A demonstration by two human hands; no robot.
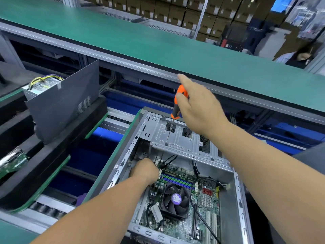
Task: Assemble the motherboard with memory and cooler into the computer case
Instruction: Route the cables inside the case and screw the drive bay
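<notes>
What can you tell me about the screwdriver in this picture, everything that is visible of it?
The screwdriver has an orange and black handle, plastic or rubber by its look, and a thin metal shaft. The right hand holds it by the handle, nearly upright, tilted slightly. Its tip points down and appears to rest on the grey metal drive bracket at the far end of the open computer case, above the motherboard.

Open computer case (pixel 236 175) top, drive cage (pixel 182 138) roofing far end, black cables (pixel 198 208) crossing motherboard (pixel 205 205), cooler (pixel 175 199) standing proud

No legible text, even on the cooler fan's purple sticker (pixel 176 199).
</notes>
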